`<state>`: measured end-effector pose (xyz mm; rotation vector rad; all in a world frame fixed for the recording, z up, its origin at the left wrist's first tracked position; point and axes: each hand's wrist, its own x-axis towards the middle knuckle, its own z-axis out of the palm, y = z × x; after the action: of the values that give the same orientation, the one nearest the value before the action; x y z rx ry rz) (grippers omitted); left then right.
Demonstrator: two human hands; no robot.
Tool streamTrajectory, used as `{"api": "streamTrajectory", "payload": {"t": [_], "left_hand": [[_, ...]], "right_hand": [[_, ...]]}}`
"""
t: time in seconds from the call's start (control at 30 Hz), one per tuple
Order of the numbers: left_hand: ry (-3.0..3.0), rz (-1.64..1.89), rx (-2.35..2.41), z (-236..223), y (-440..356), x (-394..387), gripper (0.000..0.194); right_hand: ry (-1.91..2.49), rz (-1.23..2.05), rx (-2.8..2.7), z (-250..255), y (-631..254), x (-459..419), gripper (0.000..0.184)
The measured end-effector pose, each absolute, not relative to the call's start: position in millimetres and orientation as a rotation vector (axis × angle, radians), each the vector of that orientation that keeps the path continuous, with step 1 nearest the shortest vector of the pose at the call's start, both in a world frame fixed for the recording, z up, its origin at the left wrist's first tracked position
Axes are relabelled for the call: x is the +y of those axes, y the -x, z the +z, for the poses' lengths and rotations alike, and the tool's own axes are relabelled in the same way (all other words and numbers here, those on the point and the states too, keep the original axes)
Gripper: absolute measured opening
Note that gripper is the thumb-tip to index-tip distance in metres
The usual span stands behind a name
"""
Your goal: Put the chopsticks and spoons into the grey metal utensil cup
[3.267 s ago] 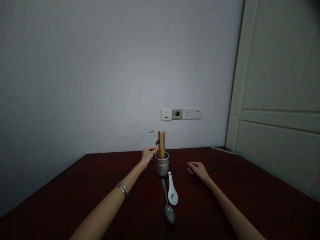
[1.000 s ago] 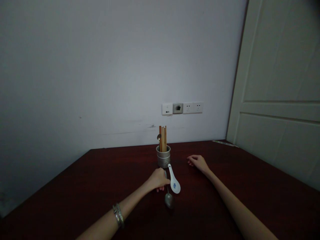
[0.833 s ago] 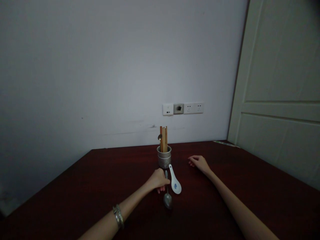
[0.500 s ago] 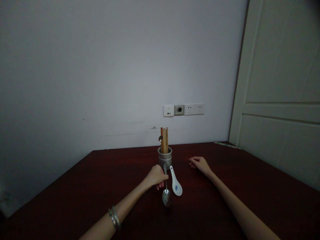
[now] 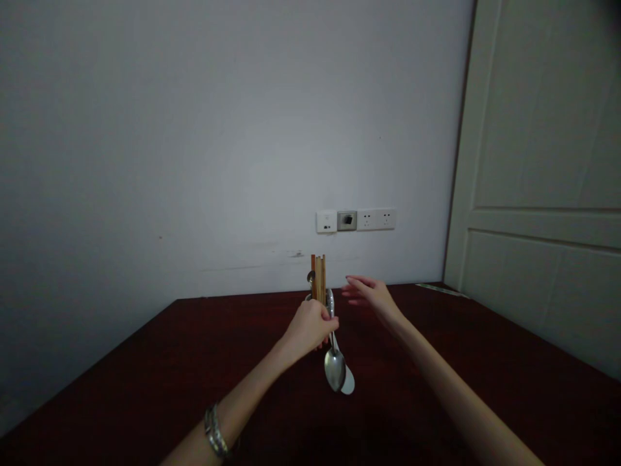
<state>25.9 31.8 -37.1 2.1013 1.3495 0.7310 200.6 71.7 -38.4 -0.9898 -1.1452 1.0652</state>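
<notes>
A metal spoon (image 5: 334, 370) hangs bowl-down from my left hand (image 5: 311, 325), which pinches its handle. Behind its bowl, the white ceramic spoon (image 5: 348, 382) shows only in part on the table. Wooden chopsticks (image 5: 319, 278) and a small metal spoon (image 5: 311, 277) stand up behind my left hand; the metal holder around them is mostly hidden by that hand. To the right of the chopsticks, my right hand (image 5: 372, 294) is raised with fingers stretched out, holding nothing and apart from the spoon handle.
The dark red table (image 5: 233, 362) reaches back to a pale wall. Sockets and switches (image 5: 356, 220) sit on the wall above it. A white panelled door (image 5: 538, 272) stands along the right side. A bracelet (image 5: 215, 430) is on my left wrist.
My left hand has lifted the metal spoon and carried it slightly right, over the ceramic spoon. My right hand has risen, moved left towards the chopsticks and opened its fingers.
</notes>
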Motion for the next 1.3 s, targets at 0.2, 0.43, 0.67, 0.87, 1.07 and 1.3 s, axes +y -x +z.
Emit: {"api": "streamTrajectory", "payload": {"t": [0.2, 0.43, 0.67, 0.87, 1.07, 1.3], "left_hand": [[-2.175, 0.797, 1.364, -32, -32, 27, 0.025], [-2.404, 0.865, 1.409, -36, -34, 31, 0.026], [-2.506, 0.872, 1.509, -37, -27, 31, 0.033], [-2.333, 0.625, 1.301, -32, -14, 31, 0.046], [-2.167, 0.379, 1.014, -42, -13, 37, 0.032], [-2.06, 0.509, 1.119, -31, -3, 45, 0.025]], "right_hand": [[0.971, 1.206, -1.25, -28, -175, 51, 0.037], [0.93, 1.076, -1.39, -42, -169, 59, 0.035], [0.933, 1.066, -1.29, -37, -174, 59, 0.042], [0.913, 0.936, -1.203, -27, -191, 61, 0.046], [0.91, 0.847, -1.132, -21, -201, 60, 0.042], [0.884, 0.856, -1.191, -12, -221, 57, 0.04]]}}
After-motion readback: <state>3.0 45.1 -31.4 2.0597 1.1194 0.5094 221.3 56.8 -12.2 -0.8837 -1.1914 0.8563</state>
